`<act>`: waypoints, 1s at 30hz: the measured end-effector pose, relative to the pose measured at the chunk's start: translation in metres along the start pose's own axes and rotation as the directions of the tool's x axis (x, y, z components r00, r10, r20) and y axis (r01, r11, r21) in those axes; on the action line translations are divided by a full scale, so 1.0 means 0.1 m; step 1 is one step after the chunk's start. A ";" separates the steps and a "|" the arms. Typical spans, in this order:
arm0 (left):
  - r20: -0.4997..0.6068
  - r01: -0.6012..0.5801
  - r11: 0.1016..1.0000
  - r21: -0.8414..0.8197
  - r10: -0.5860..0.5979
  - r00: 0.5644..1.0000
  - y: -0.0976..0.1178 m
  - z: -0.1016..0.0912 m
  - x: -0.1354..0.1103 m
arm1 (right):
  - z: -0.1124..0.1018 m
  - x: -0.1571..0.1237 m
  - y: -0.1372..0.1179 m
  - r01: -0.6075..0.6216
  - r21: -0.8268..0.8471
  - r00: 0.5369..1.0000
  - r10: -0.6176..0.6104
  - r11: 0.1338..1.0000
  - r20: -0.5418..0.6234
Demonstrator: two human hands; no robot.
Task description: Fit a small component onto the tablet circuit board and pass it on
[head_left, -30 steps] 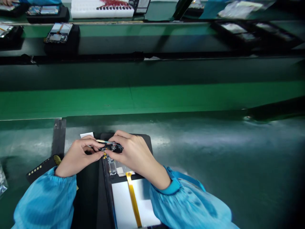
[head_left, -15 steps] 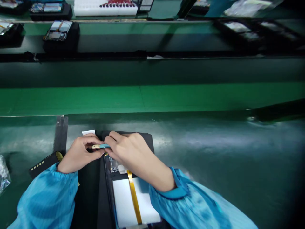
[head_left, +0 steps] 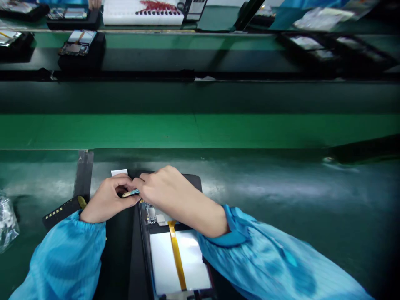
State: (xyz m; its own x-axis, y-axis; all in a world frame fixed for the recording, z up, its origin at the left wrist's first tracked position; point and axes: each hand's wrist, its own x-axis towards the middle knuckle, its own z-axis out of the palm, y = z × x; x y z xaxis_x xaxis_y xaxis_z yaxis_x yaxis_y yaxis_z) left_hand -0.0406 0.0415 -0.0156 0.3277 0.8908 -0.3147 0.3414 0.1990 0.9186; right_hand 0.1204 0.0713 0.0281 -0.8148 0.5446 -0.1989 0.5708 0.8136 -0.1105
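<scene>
An opened tablet (head_left: 200, 260) lies on a black pad (head_left: 136, 250), its circuit board (head_left: 151, 213) showing at the top and a white battery (head_left: 162, 258) crossed by a yellow ribbon (head_left: 177, 260) below. At the tablet's upper left corner my left hand (head_left: 109, 198) curls, thumb and fingers brought together; what they grip is hidden. My right hand (head_left: 168, 196) is closed beside it, over the board. A slim cream-and-blue stick (head_left: 131, 193) runs from my right fingers into the gap of my left hand.
A black strip with yellowish marks (head_left: 62, 212) lies beside my left wrist, a clear plastic bag (head_left: 6, 221) at far left. Behind the hands is a white paper piece (head_left: 119, 172). Beyond the green strip (head_left: 175, 131), opened devices (head_left: 79, 43) sit on black blocks.
My hands stay at the tablet's upper left corner, with the right wrist slightly raised. The stick now tilts and shows less of its length. The view has shifted a little.
</scene>
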 end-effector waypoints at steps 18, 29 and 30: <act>-0.669 0.133 0.931 0.339 0.139 0.730 0.02 -0.28 -0.91 | 0.35 -0.55 0.13 -0.079 0.765 0.757 0.538 0.639 -0.371; -0.646 0.309 0.864 0.397 0.023 0.763 -0.49 -0.25 -1.25 | 0.28 -0.71 -0.22 0.207 0.950 0.759 0.573 0.235 -0.308; -0.631 0.281 0.895 0.346 0.000 0.776 -0.43 -0.17 -1.24 | 0.28 -0.72 -0.26 0.227 0.954 0.759 0.579 0.193 -0.298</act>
State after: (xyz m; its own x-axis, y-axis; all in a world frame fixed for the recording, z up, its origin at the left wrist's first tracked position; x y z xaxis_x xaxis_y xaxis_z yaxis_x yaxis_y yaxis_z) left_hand -0.1109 -0.0706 -0.0118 -0.3019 0.9488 -0.0930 0.7027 0.2873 0.6509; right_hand 0.1672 0.0049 0.0184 -0.3178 0.9452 0.0753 0.0221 0.0868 -0.9960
